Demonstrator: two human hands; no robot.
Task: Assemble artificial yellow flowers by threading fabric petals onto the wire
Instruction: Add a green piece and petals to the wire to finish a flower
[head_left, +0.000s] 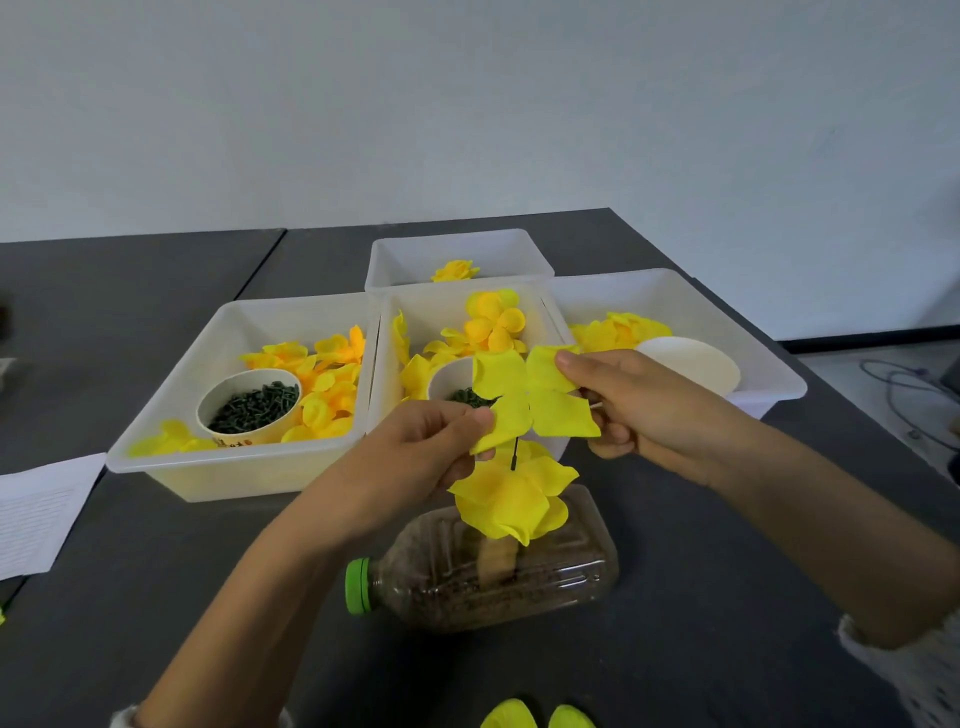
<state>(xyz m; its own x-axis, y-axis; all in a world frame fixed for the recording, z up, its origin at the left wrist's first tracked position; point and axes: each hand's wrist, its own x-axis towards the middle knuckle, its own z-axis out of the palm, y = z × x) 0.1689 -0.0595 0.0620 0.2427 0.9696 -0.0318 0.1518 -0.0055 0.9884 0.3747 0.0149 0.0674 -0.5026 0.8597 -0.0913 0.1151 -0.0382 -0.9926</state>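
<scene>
1. On the far left of the desk (156, 545) lies some white paper (41, 514). It is no part of the job.
2. Next comes the left bin (171, 457). It holds loose yellow petals and a cup (249, 405) full of small dark green bits.
3. The left hand (415, 452) pinches the low left edge of the petal (530, 400) between thumb and fingers. This grip is pressed together on the cloth.
4. The petal is a flat yellow cloth piece with four lobes. It is up in the air, above the desk, between the two hands and in front of the middle bin (457, 312).
5. The petal looks very light, thin and floppy. I think it bends and creases easily, so a soft pinch near the edges is best. The small hole in the middle must stay free for the wire (515, 454).
6. The wire is thin and dark. It sticks up just under the petal, out of a flower (511, 501) already made of yellow layers. I think the wire is stiff but can bend if pushed sideways.
7. The flower stands over a clear bottle (493, 566) with a green cap, lying on its side with brown stuff in it.
8. The right hand (644, 410) pinches the top right lobe of the petal. This grip is also pressed together on the cloth. It seems to hold a thin stick too, but I cannot tell what that is.
9. The right bin (753, 358) holds more petals and a white bowl (691, 364).
</scene>
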